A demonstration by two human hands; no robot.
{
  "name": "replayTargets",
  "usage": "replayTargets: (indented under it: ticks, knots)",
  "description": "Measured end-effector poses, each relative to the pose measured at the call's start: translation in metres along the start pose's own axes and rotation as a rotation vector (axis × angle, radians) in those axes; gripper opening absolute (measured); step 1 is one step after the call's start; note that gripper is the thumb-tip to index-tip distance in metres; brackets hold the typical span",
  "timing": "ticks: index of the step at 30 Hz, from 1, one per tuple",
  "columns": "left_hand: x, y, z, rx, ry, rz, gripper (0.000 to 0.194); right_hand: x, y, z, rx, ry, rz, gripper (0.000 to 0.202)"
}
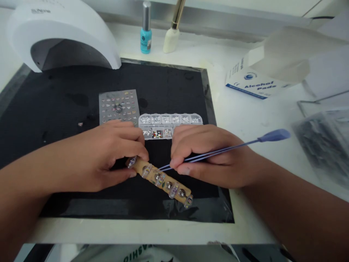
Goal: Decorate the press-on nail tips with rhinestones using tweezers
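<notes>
My left hand (109, 156) pinches the left end of a wooden nail tip stand (140, 165), a narrow strip tilted down to the right. Several decorated false nails (159, 178) sit along it, with round metal studs between some of them. Blue tweezers (231, 148) are held in my right hand (209, 154), their points at the strip's upper edge near the false nails. Whether the tips grasp anything is too small to tell. Just behind my hands lie a clear compartment box (170, 119) of rhinestones and a grey sticker sheet (119, 106), both partly covered by my fingers.
A white nail lamp (65, 32) stands at the back left of the black mat (174, 87). Behind the mat are a blue polish bottle (146, 34) and a cream one (172, 38). An alcohol pads box (251, 80) and a transparent container (324, 142) are on the right.
</notes>
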State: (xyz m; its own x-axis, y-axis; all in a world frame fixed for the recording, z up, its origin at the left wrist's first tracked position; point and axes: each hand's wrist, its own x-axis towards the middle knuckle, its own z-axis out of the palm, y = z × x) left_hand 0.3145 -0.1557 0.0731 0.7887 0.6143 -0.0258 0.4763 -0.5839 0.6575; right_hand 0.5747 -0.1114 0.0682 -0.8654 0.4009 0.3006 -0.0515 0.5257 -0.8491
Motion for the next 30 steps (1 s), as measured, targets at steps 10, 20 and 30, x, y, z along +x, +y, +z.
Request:
replayTargets:
  ticks: [10,20,30]
  knots:
    - [-0.0015,-0.0014,0.0016,-0.011,0.018,0.016,0.018,-0.0001,0.0007,-0.0007,0.010,0.002,0.003,0.011]
    - [0.0001,-0.0002,0.0006,-0.003,0.002,0.006,0.018,-0.0003,0.0006,-0.0006,0.003,0.002,0.008,0.013]
    - [0.0001,-0.0005,0.0007,0.002,0.005,0.003,0.019,-0.0013,0.0005,-0.0009,0.001,-0.001,-0.010,0.011]
